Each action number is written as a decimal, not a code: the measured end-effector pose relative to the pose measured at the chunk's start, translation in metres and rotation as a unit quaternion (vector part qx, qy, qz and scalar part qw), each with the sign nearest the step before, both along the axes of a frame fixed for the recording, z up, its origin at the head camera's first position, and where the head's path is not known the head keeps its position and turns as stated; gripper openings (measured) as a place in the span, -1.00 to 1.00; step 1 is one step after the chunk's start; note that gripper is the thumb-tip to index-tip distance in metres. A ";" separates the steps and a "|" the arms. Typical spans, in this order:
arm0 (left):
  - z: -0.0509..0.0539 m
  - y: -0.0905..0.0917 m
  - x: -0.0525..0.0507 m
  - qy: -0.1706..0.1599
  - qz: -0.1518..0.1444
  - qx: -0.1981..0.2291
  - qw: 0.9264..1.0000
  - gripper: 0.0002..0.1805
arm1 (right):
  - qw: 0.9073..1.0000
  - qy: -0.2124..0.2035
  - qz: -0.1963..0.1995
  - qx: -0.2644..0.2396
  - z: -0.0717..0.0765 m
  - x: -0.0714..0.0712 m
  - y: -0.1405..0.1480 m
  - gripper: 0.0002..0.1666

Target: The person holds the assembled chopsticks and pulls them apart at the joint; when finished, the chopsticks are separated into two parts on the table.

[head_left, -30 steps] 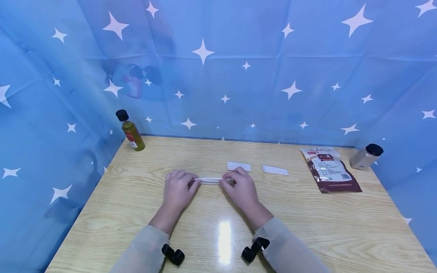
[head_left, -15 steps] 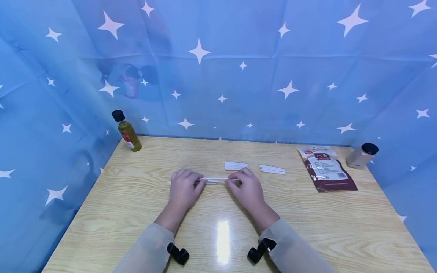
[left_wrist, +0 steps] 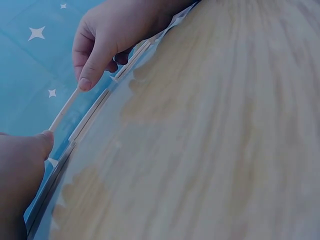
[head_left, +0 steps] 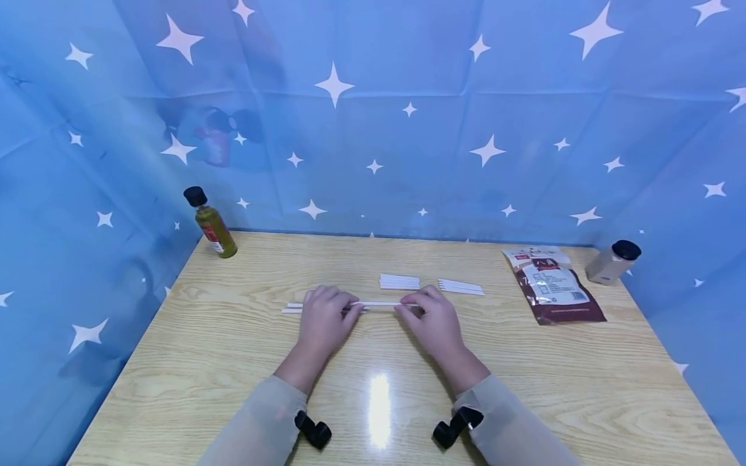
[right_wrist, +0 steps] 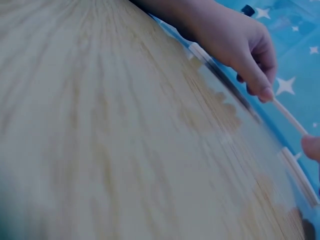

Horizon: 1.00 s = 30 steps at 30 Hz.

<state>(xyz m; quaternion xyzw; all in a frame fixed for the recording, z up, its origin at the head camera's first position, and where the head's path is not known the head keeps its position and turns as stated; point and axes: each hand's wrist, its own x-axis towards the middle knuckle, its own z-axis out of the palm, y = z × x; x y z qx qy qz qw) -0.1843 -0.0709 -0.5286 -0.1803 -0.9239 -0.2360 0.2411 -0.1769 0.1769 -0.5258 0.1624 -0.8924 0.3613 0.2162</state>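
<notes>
A thin white stick (head_left: 381,303) stretches level between both hands, pinched at its left part by the left hand (head_left: 323,323) and at its right part by the right hand (head_left: 438,327). In the left wrist view the stick (left_wrist: 64,111) runs from the left hand (left_wrist: 22,170) at the edge to the right hand (left_wrist: 107,42). The right wrist view shows the stick (right_wrist: 290,116) between the left hand (right_wrist: 240,45) and the right hand (right_wrist: 312,147). More white sticks (head_left: 291,311) lie beneath the left hand, partly hidden by it.
Behind the hands lie two groups of white sticks (head_left: 399,282) (head_left: 460,287). An oil bottle (head_left: 215,231) stands at the back left of the table (head_left: 233,388). At the back right are a maroon-and-white packet (head_left: 553,285) and a black-lidded jar (head_left: 613,262).
Both hands have shifted right, with the pinched stick between them. Other sticks now show past the left hand's left side. The whole scene has drifted slightly left in the head view.
</notes>
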 end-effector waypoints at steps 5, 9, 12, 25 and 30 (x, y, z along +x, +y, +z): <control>-0.001 0.008 -0.001 0.027 -0.012 0.001 1.000 -0.85 | 1.000 0.012 -0.009 -0.003 0.000 0.003 0.008 -0.86; -0.001 0.014 -0.003 0.035 -0.018 0.003 0.999 -0.84 | 1.000 0.011 -0.018 0.003 0.002 0.004 0.013 -0.87; -0.001 0.019 -0.004 0.031 -0.025 0.008 0.999 -0.83 | 1.000 0.013 -0.023 0.010 0.002 0.005 0.018 -0.85; 0.002 0.042 -0.007 -0.006 -0.033 -0.009 0.999 -0.77 | 0.999 0.026 -0.034 0.015 0.004 0.007 0.042 -0.84; 0.001 0.050 -0.009 0.002 -0.047 -0.011 0.999 -0.77 | 0.999 0.030 -0.034 0.019 0.003 0.008 0.050 -0.84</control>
